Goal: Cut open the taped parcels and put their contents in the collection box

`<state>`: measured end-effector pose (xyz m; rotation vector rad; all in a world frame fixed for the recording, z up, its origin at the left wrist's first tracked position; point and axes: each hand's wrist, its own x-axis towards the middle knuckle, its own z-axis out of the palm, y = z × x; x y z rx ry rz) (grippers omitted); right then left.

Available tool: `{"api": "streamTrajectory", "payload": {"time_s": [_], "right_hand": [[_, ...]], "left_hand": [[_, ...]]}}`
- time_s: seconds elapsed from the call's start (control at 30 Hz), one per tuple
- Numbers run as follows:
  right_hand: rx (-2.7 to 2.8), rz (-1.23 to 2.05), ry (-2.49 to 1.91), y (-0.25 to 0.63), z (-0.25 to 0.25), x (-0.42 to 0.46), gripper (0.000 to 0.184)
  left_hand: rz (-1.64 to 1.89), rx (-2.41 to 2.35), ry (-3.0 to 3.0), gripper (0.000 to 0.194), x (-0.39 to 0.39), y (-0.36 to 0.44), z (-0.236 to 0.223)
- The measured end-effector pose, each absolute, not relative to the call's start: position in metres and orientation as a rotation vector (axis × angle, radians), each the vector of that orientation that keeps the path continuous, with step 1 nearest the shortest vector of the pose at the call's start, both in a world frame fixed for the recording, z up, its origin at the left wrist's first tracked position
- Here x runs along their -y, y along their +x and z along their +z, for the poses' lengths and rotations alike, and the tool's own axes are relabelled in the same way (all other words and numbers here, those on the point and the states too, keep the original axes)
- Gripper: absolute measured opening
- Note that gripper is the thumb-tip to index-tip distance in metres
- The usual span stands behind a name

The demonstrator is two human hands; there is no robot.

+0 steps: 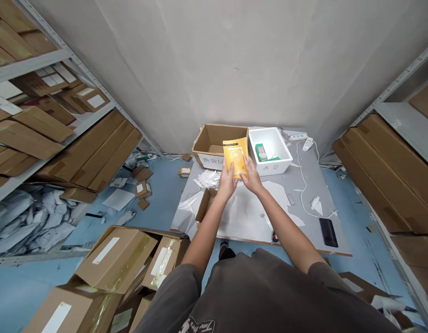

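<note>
A flat yellow packet (pixel 236 155) with a dark strip along its top is held up over the table, between my two hands. My left hand (pixel 227 181) grips its lower left edge, and my right hand (pixel 251 175) grips its lower right edge. Behind the packet stands an open cardboard box (pixel 214 161) with handwriting on a white label. To the right of it is a white foam box (pixel 281 167) with green packages (pixel 260 152) inside. Below my left forearm, a small open carton (pixel 204 206) is partly hidden.
White paper scraps (pixel 209 178) lie on the grey table (pixel 306 194), with a black phone (pixel 328 232) and a white cable to the right. Stacked cartons (pixel 113 259) stand at the lower left. Shelves (pixel 92 113) of boxes flank both sides.
</note>
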<state>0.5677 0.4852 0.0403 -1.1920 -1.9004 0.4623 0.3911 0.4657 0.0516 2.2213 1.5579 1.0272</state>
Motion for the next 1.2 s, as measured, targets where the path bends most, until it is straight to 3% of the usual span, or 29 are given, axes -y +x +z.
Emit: {"api": "streamTrajectory", "payload": {"time_s": [0.33,0.53,0.93,1.2], "right_hand": [[1.882,0.288,-1.501,0.508,0.043,-0.696,0.089],[1.711,0.206,-1.808,0.518,0.011,-0.738,0.085],[1.837,0.078,-1.830,0.566,0.021,-0.622,0.073],[1.762,0.333,-1.967,0.629,-0.050,-0.457,0.066]], "left_hand": [[0.823,-1.561,2.152,0.083,-0.682,0.321,0.060],[0.641,-1.592,2.164,0.080,-0.726,0.287,0.043],[0.643,-1.504,2.227,0.067,-0.666,0.313,0.044],[0.490,-1.423,2.222,0.062,-0.509,0.378,-0.019]]}}
